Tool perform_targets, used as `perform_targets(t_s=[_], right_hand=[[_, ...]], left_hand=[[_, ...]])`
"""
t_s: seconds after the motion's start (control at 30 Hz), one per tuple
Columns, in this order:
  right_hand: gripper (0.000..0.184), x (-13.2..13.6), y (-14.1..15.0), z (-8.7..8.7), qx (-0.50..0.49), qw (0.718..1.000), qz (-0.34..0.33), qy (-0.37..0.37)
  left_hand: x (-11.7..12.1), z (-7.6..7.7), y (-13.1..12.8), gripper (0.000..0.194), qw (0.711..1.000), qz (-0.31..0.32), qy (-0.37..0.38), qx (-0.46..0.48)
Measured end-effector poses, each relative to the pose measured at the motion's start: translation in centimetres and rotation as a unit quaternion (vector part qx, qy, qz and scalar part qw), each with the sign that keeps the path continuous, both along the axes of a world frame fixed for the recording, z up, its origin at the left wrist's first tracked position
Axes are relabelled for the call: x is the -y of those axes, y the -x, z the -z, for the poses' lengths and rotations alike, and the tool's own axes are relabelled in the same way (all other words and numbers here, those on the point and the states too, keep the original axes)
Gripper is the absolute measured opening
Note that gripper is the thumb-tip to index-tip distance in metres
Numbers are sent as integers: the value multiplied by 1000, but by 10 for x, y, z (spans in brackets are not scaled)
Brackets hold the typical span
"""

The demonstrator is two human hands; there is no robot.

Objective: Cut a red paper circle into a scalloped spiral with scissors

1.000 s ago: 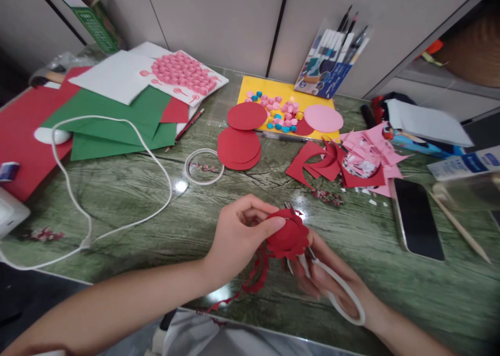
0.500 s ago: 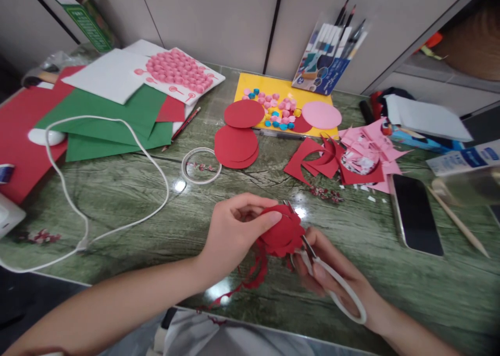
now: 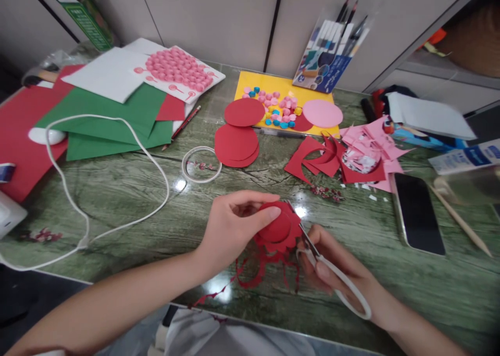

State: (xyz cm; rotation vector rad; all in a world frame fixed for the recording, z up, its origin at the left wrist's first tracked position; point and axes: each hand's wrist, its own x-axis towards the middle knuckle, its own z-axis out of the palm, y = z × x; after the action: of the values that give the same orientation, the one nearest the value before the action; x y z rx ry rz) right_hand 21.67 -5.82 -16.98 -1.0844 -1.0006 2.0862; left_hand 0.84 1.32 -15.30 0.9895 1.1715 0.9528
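Note:
Between the thumb and fingers of my left hand (image 3: 230, 223) is a red paper piece (image 3: 284, 230) with a scalloped edge and a rounded line in its middle. My right hand (image 3: 336, 265) has its fingers through the white handles of a pair of scissors (image 3: 344, 283). The metal blades meet the right edge of the paper; how far apart they are is hard to see. Thin curled red paper strips (image 3: 250, 278) hang below the piece, above the table's front edge.
Red paper circles (image 3: 236, 143), a tape roll (image 3: 201, 164) and red paper offcuts (image 3: 312, 158) lie beyond my hands. A phone (image 3: 419, 213) and a wooden stick (image 3: 463, 220) are at right. A white cable (image 3: 166, 189) loops at left, near green sheets (image 3: 105, 111).
The red paper has turned and shifted slightly in my left hand, showing more scalloped edge at the bottom. The scissors have moved slightly along its right edge, and the hanging strips have swung.

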Motion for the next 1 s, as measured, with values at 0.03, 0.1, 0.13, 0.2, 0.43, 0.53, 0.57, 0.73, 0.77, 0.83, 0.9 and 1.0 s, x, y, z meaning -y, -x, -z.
perform_targets(t_s=[0.03, 0.1, 0.13, 0.2, 0.43, 0.53, 0.57, 0.73, 0.77, 0.83, 0.9, 1.0], right_hand=[[31, 0, -2, 0, 4, 1000, -2, -6], [29, 0, -5, 0, 14, 1000, -11, -18], [29, 0, -7, 0, 19, 999, -16, -21], [30, -1, -10, 0, 30, 999, -25, -22], [30, -5, -15, -4, 56, 997, -42, -35], [34, -7, -14, -9, 61, 997, -54, -15], [35, -8, -13, -10, 62, 996, -58, -8], [38, -9, -15, -15, 79, 993, -82, 5], [38, -9, -15, -15, 82, 993, -86, 6], [39, -9, -17, -14, 90, 992, -91, 1], [40, -8, -18, -13, 102, 990, -95, -8], [38, -8, -20, -11, 108, 990, -95, -13]], left_hand=[[-1, -1, 1, 13, 1000, 8, 0, 0], [-2, -2, 3, 14, 1000, 26, 3, 4], [-3, -2, 4, 15, 999, 33, 5, 3], [-4, -3, 6, 15, 999, 43, 7, -3], [-12, -8, 10, 13, 997, 77, -1, -16], [-16, -10, 13, 12, 994, 103, -6, -17], [-18, -10, 14, 12, 993, 115, -6, -20], [-24, -12, 21, 11, 985, 163, -17, -60], [-25, -12, 23, 12, 983, 172, -20, -65], [-26, -13, 25, 12, 979, 189, -27, -66], [-28, -13, 26, 11, 977, 201, -38, -65], [-28, -12, 24, 14, 977, 195, -51, -75]])
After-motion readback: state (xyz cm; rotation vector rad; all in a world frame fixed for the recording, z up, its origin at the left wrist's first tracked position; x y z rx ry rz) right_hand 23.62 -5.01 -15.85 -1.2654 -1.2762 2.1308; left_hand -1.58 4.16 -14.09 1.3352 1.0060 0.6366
